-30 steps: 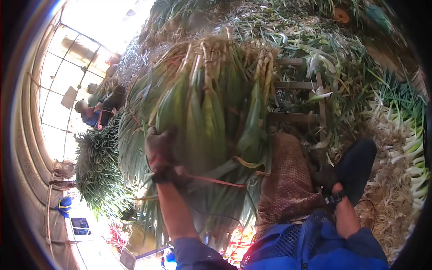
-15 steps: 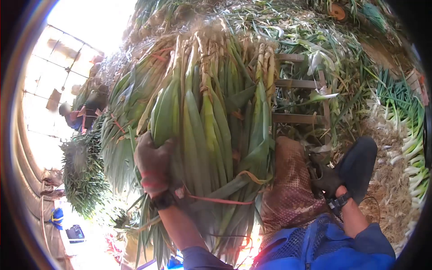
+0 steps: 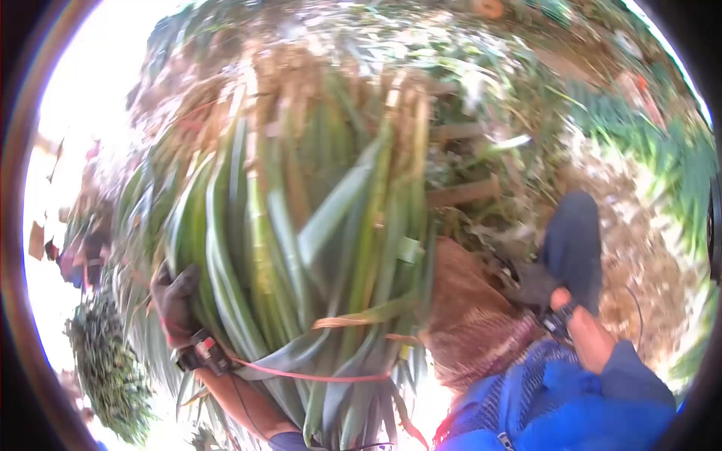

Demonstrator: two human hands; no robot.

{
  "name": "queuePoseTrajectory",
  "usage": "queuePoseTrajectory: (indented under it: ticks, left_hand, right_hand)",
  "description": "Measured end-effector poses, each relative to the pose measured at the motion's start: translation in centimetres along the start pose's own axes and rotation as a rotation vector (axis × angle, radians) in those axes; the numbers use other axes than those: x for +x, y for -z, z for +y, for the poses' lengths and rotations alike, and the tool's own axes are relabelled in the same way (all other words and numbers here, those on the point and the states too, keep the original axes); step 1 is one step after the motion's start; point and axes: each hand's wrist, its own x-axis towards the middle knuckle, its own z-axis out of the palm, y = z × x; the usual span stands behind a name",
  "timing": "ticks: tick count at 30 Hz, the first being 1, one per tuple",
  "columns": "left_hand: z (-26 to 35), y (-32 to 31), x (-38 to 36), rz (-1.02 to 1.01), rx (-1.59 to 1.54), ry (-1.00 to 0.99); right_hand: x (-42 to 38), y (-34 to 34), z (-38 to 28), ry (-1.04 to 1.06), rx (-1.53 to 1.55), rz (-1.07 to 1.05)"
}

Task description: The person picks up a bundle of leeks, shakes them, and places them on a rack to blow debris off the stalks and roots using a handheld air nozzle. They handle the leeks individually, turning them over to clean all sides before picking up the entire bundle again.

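A big bundle of long green onions (image 3: 286, 218) fills the middle, its brownish stem ends at the top and its broad leaves running down toward me. My left hand (image 3: 177, 297), in a dark glove, curls round leaves at the bundle's left side; its thumb shows, while the other fingers are partly hidden. A pink tie (image 3: 316, 376) crosses the leaves low down. At the right, my right hand (image 3: 535, 287), also gloved, rests between my brown-covered leg (image 3: 466, 301) and my dark knee. Blur and shadow hide its fingers.
Slatted wooden bars (image 3: 462, 192) stand right of the bundle amid loose leaf scraps. Trimmed green onions (image 3: 639, 146) lie in a row at the far right. Another leafy bundle (image 3: 113, 368) is at the lower left, with a blurred person (image 3: 86, 255) beyond.
My view has swung right and is blurred, so the bundle sits further left. My left hand stays at the bundle's left side, lower in view. My right hand remains beside my knee.
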Motion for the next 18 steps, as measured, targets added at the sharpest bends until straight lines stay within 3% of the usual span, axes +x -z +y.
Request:
queuePoseTrajectory:
  ticks: [1, 4, 9, 10, 12, 17, 18]
  left_hand:
    - [0.7, -0.7, -0.7, 0.003, 0.013, 0.051]
    - [2.4, -2.6, -2.5, -0.113, 0.069, 0.176]
    - [-1.0, 2.1, 3.0, -0.124, 0.229, 0.193]
    - [-1.6, 3.7, 3.1, -0.106, 0.241, 0.200]
    - [-0.5, 0.6, 2.6, -0.081, 0.323, 0.182]
    - [0.9, -7.3, 0.0, -0.026, 0.509, 0.158]
    - [1.2, -8.6, -0.4, -0.023, 0.540, 0.158]
  right_hand:
    - [0.1, 0.1, 0.8, 0.171, -0.145, 0.077]
    - [-2.0, 2.4, 1.0, 0.129, -0.288, 0.095]
    - [-9.0, 5.5, 5.1, 0.317, -0.032, 0.475]
    - [-10.3, 5.9, 3.1, 0.346, -0.030, 0.525]
    - [-11.6, 7.2, 6.9, 0.440, -0.020, 0.657]
    - [-12.2, 7.3, 21.0, -0.238, 0.357, 0.634]
    - [-12.2, 6.7, 23.6, -0.339, 0.294, 0.577]
